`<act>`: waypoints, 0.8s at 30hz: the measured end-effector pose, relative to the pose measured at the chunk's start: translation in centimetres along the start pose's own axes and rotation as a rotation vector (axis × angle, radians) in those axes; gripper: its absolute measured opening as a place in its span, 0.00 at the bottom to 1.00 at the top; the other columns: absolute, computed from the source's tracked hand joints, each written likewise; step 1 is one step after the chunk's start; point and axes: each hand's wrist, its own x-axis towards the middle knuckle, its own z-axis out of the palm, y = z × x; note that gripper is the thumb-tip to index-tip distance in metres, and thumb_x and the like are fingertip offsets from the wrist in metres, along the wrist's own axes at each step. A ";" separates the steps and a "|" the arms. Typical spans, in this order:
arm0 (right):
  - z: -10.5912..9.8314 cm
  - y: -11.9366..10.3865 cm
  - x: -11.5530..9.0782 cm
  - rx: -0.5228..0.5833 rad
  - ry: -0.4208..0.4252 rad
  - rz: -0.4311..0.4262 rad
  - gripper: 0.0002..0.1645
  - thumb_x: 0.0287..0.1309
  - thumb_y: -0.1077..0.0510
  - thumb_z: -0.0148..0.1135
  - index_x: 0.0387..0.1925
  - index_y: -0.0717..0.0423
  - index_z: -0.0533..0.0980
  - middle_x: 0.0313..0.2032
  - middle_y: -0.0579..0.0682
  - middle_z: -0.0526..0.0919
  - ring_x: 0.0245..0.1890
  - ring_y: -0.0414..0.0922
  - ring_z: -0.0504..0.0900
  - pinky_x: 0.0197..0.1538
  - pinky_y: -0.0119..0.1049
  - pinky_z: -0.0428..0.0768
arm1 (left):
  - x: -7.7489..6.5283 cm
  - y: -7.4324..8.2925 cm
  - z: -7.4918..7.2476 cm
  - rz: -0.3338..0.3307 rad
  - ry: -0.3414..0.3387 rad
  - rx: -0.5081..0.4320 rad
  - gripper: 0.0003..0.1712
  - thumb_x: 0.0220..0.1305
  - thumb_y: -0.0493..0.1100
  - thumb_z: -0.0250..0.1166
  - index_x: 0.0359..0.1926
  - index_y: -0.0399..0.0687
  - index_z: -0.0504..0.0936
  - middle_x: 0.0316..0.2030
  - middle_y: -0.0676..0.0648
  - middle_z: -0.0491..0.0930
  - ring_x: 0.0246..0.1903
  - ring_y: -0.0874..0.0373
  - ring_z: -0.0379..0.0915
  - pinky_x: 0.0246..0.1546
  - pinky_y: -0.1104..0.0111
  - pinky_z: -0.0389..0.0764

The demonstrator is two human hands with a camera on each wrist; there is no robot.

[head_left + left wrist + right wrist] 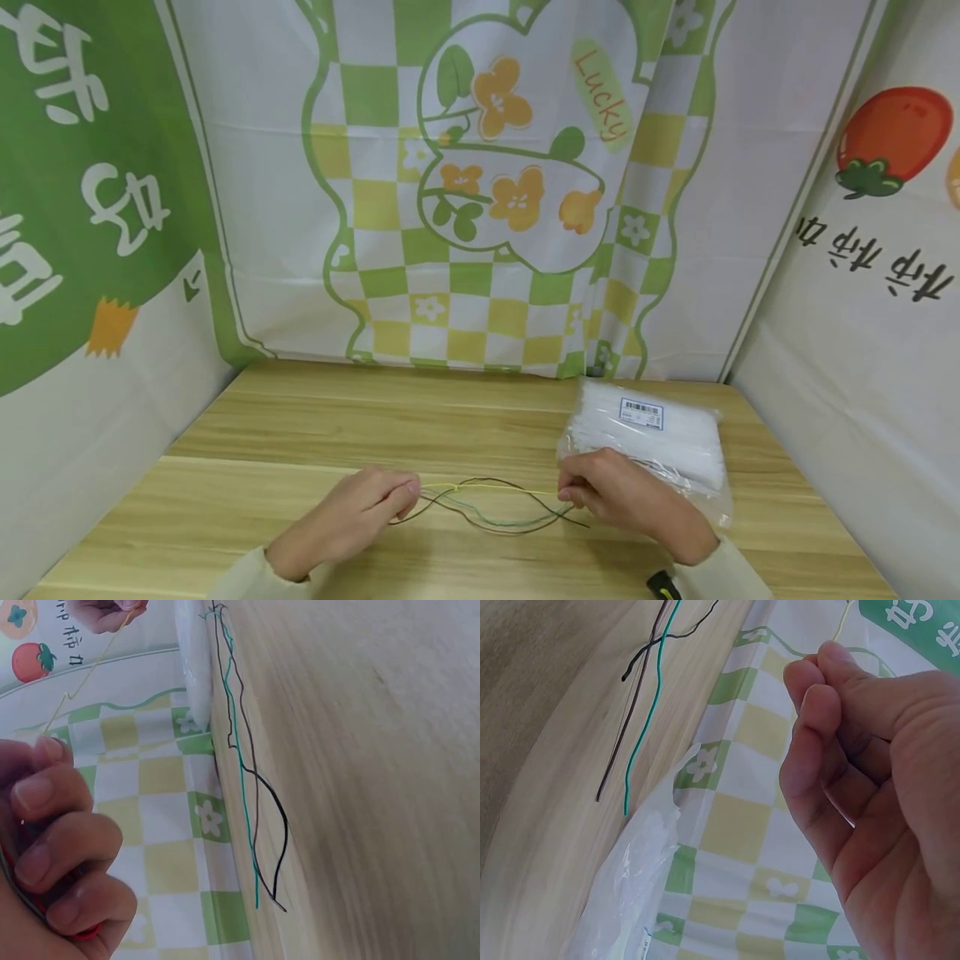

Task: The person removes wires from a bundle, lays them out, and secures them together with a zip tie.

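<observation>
Thin yellow wire: raised above the pale wood-grain table, about midway between its left and right edges, running nearly straight from one hand to the other; a small kink sits nearer my left fingers.
My left hand: thumb and forefinger pinch the wire at its left side; the other fingers are curled in. A bit of red shows behind them, and I cannot tell what it is.
My right hand: thumb and forefinger pinch the wire's other side, the remaining fingers bent loosely.
Loose wires: a teal-green one, a brown one and a black one lie on the table below, crossing each other.
Clear plastic bag of white contents: just beyond my right hand, towards the table's far right corner, with a barcode label on top.
Step in hand: I judge it to be stretching the yellow wire out, apart from the others.
Next move: calls for a firm pinch on both sides, an even, gentle pull across that kink, and care not to snag the loose wires.
</observation>
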 end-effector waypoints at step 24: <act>0.0 0.6 -0.5 -0.116 0.109 -0.121 0.15 0.62 0.62 0.74 0.26 0.43 0.76 0.22 0.32 0.76 0.26 0.22 0.68 0.31 0.20 0.71 | 0.6 -2.0 -0.8 0.125 -0.112 -0.146 0.22 0.79 0.37 0.56 0.22 0.52 0.72 0.16 0.56 0.60 0.20 0.77 0.53 0.23 0.78 0.60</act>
